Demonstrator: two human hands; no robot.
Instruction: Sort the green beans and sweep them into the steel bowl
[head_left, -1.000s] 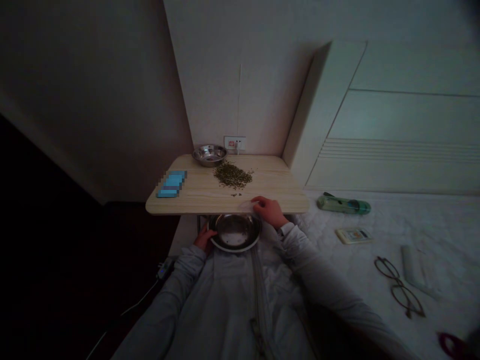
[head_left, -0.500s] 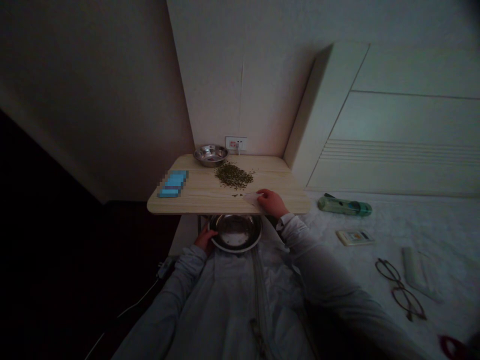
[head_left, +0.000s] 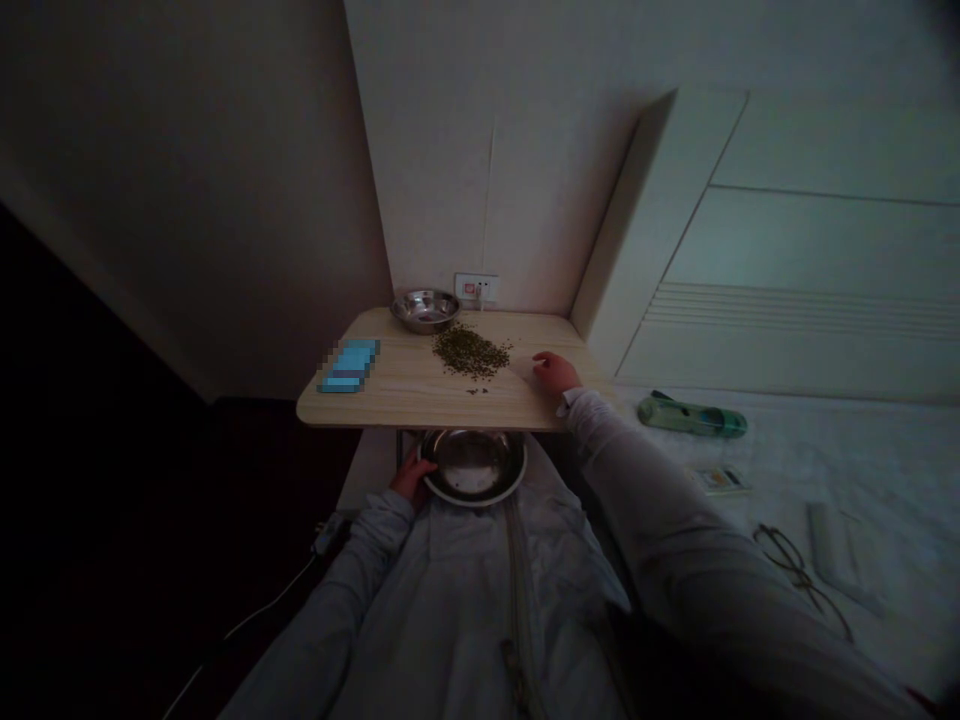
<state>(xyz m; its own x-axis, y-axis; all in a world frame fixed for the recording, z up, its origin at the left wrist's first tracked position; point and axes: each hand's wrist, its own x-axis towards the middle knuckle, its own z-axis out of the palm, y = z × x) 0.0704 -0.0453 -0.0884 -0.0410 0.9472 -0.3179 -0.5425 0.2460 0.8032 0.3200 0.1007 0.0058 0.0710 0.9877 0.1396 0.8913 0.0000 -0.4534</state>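
Note:
My left hand (head_left: pixel 412 479) is closed on the left rim of a shiny metal bowl (head_left: pixel 471 495), held at my lap just below the table's front edge. A few dark specks lie in its bottom. Over the right part of the wooden table (head_left: pixel 390 408) is my right hand (head_left: pixel 556 373), fingers pinched on a thin, pale, see-through sheet (head_left: pixel 523 371). The sheet's edge is near the right side of a spread pile of small green-brown beans or seeds (head_left: pixel 471 352). A few dark bits (head_left: pixel 477 391) lie apart, in front of the pile.
A second metal bowl (head_left: pixel 426 311) stands at the table's back left, with a blurred-out blue object (head_left: pixel 349 366) in front of it. A wall socket (head_left: pixel 476 288) is behind. On the bed to the right lie a green bottle (head_left: pixel 691 414), a phone-like object (head_left: pixel 720 480) and glasses (head_left: pixel 801 578).
My right hand has moved away from me and slightly right, carrying the thin sheet from the table's front edge to beside the pile. My left hand and its bowl stay put.

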